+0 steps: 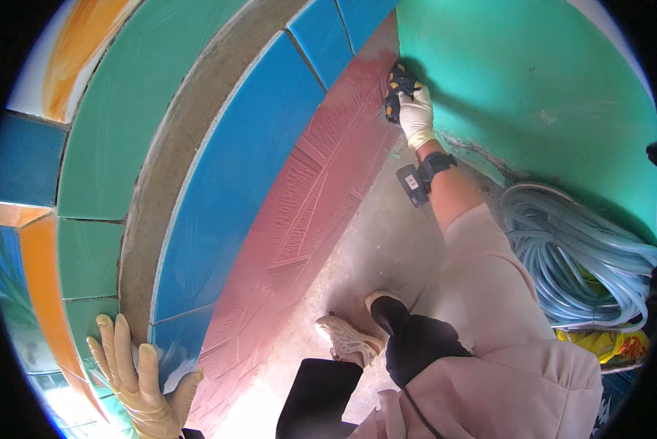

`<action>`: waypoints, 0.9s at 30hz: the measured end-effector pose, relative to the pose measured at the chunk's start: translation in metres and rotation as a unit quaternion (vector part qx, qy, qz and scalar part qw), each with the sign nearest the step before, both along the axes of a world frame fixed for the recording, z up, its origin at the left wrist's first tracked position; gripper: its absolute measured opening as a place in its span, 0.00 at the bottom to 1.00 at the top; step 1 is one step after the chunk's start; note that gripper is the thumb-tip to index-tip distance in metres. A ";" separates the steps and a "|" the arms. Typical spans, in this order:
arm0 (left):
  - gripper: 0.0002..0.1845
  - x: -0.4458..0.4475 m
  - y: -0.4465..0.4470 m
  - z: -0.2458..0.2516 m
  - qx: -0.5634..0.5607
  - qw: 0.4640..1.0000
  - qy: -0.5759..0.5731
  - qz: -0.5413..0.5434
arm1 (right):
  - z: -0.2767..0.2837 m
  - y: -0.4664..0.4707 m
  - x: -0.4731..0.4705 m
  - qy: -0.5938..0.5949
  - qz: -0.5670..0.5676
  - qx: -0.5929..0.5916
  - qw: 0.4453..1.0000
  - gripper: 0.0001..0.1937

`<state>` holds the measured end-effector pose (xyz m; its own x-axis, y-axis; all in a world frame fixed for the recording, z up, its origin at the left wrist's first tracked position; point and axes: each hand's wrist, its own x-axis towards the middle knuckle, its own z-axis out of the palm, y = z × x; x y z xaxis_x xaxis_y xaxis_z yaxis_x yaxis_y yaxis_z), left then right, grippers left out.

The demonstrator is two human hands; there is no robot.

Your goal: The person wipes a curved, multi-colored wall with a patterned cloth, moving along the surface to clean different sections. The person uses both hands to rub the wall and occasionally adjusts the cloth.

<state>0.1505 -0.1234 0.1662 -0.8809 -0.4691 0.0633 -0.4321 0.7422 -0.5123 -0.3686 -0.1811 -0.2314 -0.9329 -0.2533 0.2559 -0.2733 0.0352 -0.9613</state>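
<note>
My right hand [416, 114], in a pale glove, grips a dark cloth with yellow patches [397, 90]. The cloth is pressed to the far end of a pinkish-red textured strip [301, 192], by the corner with a green wall [520, 77]. At lower left my left hand [139, 381], also gloved, has its fingers spread over the edge of green tiles [91, 258] and a grey cement ledge [158, 181]. No object shows in it; whether the palm bears on the surface cannot be seen. Large blue tiles [240, 181] run between the ledge and the red strip.
A coil of clear hose [575, 258] lies against the green wall at right, with a yellow printed bag [602, 343] below it. My shoes [350, 337] stand on the concrete floor [380, 236]. A small black device [412, 185] hangs by my right wrist.
</note>
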 end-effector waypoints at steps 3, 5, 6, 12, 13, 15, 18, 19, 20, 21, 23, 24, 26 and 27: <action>0.48 -0.002 0.000 0.000 0.008 1.000 0.006 0.001 | -0.046 0.005 -0.013 -0.191 0.050 0.179 0.964 0.18; 0.48 -0.002 0.002 0.000 0.013 1.000 0.010 0.002 | -0.082 0.027 -0.013 -0.388 0.126 -0.032 0.912 0.18; 0.48 -0.001 0.001 0.000 0.010 1.000 0.010 0.002 | -0.096 0.032 -0.019 -0.403 0.090 0.017 0.911 0.18; 0.49 0.008 0.001 0.000 -0.010 1.000 -0.011 0.014 | -0.137 0.043 -0.028 -0.413 0.030 0.055 0.909 0.30; 0.49 0.009 0.001 0.001 -0.011 1.000 -0.012 0.014 | -0.135 0.037 -0.026 -0.413 0.084 0.065 0.904 0.30; 0.48 0.010 0.001 0.001 -0.009 1.000 -0.010 0.013 | -0.134 0.021 0.005 -0.440 0.136 0.053 0.886 0.18; 0.47 0.010 0.001 0.002 -0.025 1.000 -0.011 0.014 | -0.130 0.010 0.061 -0.505 0.109 0.049 0.855 0.10; 0.47 0.009 0.001 0.000 -0.022 0.999 -0.014 0.019 | -0.129 0.021 0.084 -0.506 0.161 0.045 0.846 0.11; 0.48 0.008 0.001 0.001 -0.019 0.999 -0.018 0.021 | -0.128 0.032 0.108 -0.526 0.225 0.060 0.818 0.11; 0.48 0.007 0.000 0.002 -0.019 0.999 -0.021 0.023 | -0.126 0.037 0.139 -0.534 0.239 0.075 0.808 0.10; 0.48 0.005 -0.003 -0.001 -0.013 1.000 -0.007 0.008 | -0.119 0.051 0.208 -0.589 0.341 0.036 0.732 0.08; 0.48 0.005 -0.003 -0.003 -0.016 1.000 -0.004 0.007 | -0.113 0.057 0.244 -0.591 0.372 0.014 0.715 0.08; 0.47 0.003 -0.004 -0.005 -0.009 1.000 0.007 -0.001 | -0.101 0.059 0.302 -0.654 0.416 0.023 0.632 0.10; 0.47 0.002 -0.004 -0.005 -0.005 1.000 0.011 0.006 | -0.096 0.059 0.320 -0.698 0.429 0.027 0.573 0.11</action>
